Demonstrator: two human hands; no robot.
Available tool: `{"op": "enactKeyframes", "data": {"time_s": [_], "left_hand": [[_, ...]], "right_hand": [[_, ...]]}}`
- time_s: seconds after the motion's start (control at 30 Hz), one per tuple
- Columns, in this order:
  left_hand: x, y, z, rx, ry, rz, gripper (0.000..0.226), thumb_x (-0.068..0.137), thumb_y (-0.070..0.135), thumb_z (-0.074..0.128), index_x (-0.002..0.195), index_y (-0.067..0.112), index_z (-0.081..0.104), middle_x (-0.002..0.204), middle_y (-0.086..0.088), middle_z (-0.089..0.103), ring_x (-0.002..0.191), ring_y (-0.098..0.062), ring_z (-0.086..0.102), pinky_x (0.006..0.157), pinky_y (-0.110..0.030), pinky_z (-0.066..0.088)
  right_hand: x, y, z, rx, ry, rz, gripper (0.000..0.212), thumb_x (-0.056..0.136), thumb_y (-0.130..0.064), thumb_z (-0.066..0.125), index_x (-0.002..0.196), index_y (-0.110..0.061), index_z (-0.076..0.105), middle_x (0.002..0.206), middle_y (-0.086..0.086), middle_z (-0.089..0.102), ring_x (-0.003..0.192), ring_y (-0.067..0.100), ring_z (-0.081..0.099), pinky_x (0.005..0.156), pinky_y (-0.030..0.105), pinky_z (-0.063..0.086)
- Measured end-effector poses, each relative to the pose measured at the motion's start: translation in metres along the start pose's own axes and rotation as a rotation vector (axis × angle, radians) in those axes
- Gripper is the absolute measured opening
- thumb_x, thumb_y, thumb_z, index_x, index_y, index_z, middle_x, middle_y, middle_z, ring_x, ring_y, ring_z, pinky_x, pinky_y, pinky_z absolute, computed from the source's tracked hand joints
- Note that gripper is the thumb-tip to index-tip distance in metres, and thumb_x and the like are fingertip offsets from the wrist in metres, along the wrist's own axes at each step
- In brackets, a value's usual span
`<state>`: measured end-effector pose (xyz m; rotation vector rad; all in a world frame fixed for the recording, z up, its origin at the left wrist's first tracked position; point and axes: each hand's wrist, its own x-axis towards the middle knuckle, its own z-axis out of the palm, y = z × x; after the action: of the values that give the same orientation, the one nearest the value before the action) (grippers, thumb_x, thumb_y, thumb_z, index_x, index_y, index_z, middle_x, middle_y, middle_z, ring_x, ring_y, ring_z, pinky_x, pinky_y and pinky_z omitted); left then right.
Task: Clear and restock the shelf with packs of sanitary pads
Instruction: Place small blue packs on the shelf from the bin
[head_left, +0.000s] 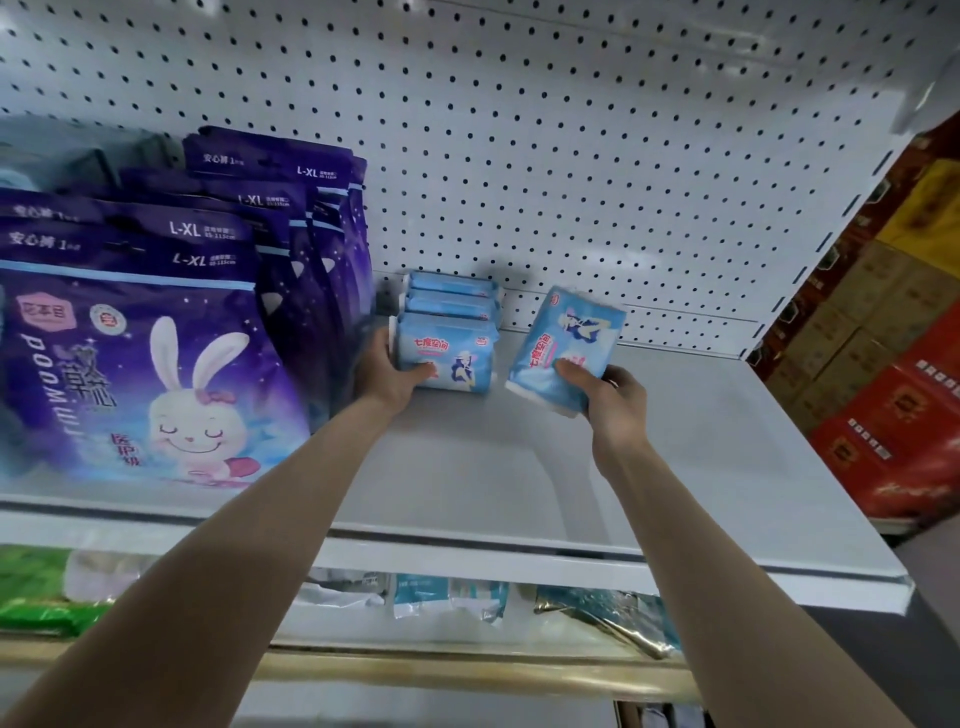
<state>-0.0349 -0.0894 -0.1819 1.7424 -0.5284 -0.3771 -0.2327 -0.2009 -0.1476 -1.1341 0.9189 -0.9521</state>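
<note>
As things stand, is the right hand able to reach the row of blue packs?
Probably yes. The right hand, gripping its own blue pack, is just right of the row, with only bare shelf between. Being full, it could not grasp another.

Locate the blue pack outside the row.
Head view, right of centre: the tilted blue pack is in the right hand over the white shelf, just right of the row of packs the left hand grips.

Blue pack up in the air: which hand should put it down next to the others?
Right. The right hand holds the tilted blue pack above the shelf, just right of the row of packs. The left hand is busy gripping the front pack of that row.
</note>
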Motion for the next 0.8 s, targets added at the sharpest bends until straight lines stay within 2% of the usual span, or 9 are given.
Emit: {"op": "enactKeyframes", "data": {"time_s": [0.07, 0.13, 0.23, 0.33, 0.4, 0.47, 0.57, 0.7, 0.8], "left_hand": [[-0.003, -0.003, 0.002, 0.038, 0.001, -0.040, 0.067, 0.082, 0.016, 0.076, 0.137, 0.008, 0.040, 0.135, -0.011, 0.054, 0.123, -0.028, 0.052, 0.103, -0.042, 0.044], [-0.009, -0.005, 0.001, 0.062, 0.029, -0.071, 0.080, 0.083, 0.027, 0.076, 0.146, 0.011, 0.029, 0.145, -0.009, 0.043, 0.133, -0.027, 0.042, 0.109, -0.042, 0.037], [-0.029, -0.005, -0.001, 0.062, 0.064, -0.045, 0.072, 0.086, 0.032, 0.072, 0.142, 0.006, 0.035, 0.139, -0.011, 0.045, 0.129, -0.026, 0.043, 0.107, -0.033, 0.035], [-0.055, 0.002, -0.005, 0.066, 0.136, -0.041, 0.042, 0.091, 0.032, 0.065, 0.119, 0.003, 0.052, 0.111, -0.011, 0.055, 0.106, -0.025, 0.054, 0.086, -0.025, 0.038], [-0.071, 0.009, -0.004, -0.166, 0.046, -0.100, 0.026, 0.095, 0.034, 0.059, 0.096, 0.008, 0.057, 0.087, -0.005, 0.056, 0.085, -0.021, 0.053, 0.074, -0.027, 0.040], [-0.086, 0.017, -0.004, -0.374, -0.108, -0.168, 0.023, 0.097, 0.035, 0.055, 0.088, 0.014, 0.057, 0.083, -0.001, 0.057, 0.081, -0.015, 0.053, 0.074, -0.027, 0.046], [-0.093, 0.020, -0.004, -0.406, -0.189, -0.149, 0.019, 0.096, 0.031, 0.057, 0.104, 0.013, 0.056, 0.100, 0.000, 0.064, 0.091, -0.015, 0.060, 0.075, -0.025, 0.049], [-0.090, 0.016, -0.015, -0.410, -0.102, -0.100, 0.027, 0.093, 0.011, 0.063, 0.116, 0.008, 0.049, 0.098, 0.001, 0.061, 0.085, -0.012, 0.061, 0.071, -0.026, 0.054], [-0.087, 0.010, -0.025, -0.347, -0.063, -0.038, 0.032, 0.091, -0.002, 0.061, 0.119, 0.006, 0.048, 0.100, -0.002, 0.060, 0.083, -0.011, 0.060, 0.062, -0.016, 0.053]], "right_hand": [[-0.004, 0.001, 0.002, 0.043, -0.005, 0.015, 0.032, 0.078, -0.001, 0.076, 0.102, -0.005, 0.055, 0.102, 0.011, 0.065, 0.086, 0.023, 0.065, 0.078, 0.034, 0.056], [-0.010, 0.000, 0.007, 0.101, -0.035, 0.022, 0.044, 0.079, 0.000, 0.075, 0.112, -0.008, 0.048, 0.104, 0.006, 0.063, 0.087, 0.018, 0.065, 0.069, 0.029, 0.058], [-0.021, -0.002, 0.013, 0.143, -0.102, -0.007, 0.048, 0.080, 0.005, 0.073, 0.113, -0.016, 0.045, 0.104, -0.001, 0.065, 0.088, 0.014, 0.066, 0.059, 0.027, 0.058], [-0.032, 0.000, 0.021, 0.166, -0.131, -0.019, 0.060, 0.079, 0.006, 0.074, 0.118, -0.019, 0.036, 0.115, 0.003, 0.062, 0.098, 0.024, 0.066, 0.057, 0.033, 0.059], [-0.038, 0.004, 0.027, 0.180, -0.138, -0.008, 0.061, 0.079, 0.005, 0.074, 0.117, -0.020, 0.035, 0.120, 0.007, 0.062, 0.104, 0.030, 0.066, 0.056, 0.035, 0.059], [-0.046, 0.007, 0.035, 0.186, -0.137, 0.013, 0.059, 0.080, 0.003, 0.074, 0.118, -0.020, 0.035, 0.123, 0.010, 0.062, 0.106, 0.034, 0.066, 0.057, 0.035, 0.059], [-0.056, 0.013, 0.047, 0.217, -0.152, 0.047, 0.053, 0.083, 0.001, 0.072, 0.116, -0.014, 0.034, 0.111, 0.010, 0.064, 0.097, 0.032, 0.066, 0.059, 0.033, 0.061], [-0.057, 0.023, 0.052, 0.127, -0.154, 0.046, 0.036, 0.086, -0.007, 0.073, 0.109, -0.008, 0.046, 0.105, 0.010, 0.063, 0.090, 0.024, 0.064, 0.072, 0.027, 0.055], [-0.054, 0.031, 0.048, -0.081, -0.154, -0.021, 0.031, 0.079, -0.010, 0.080, 0.100, -0.009, 0.056, 0.096, 0.007, 0.063, 0.075, 0.013, 0.059, 0.063, 0.015, 0.050]]}}
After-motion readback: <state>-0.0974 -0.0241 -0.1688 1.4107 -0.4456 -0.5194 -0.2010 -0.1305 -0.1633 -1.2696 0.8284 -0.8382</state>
